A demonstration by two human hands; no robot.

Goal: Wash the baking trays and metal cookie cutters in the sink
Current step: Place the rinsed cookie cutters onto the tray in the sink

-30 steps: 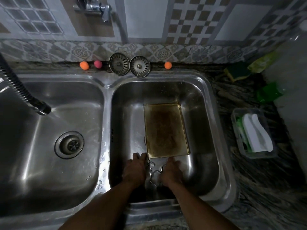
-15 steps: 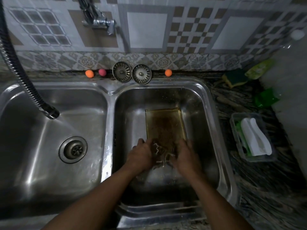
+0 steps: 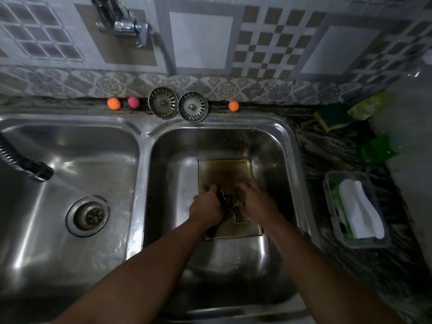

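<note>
Gathering loose pieces, by look of it: left hand and right hand low in right basin, fingers curled round cluster of metal cookie cutters, keeping them bunched. Beneath them, baking tray, stained brown, lies flat on basin floor, likely awaiting scrub. Beyond, two strainers propped on back ledge, out of way.

Both forearms bare, reaching forward from lower edge, converging. Left hand and right hand knuckles up, close together, fingers curled, each gripping cutters held between them.
</note>
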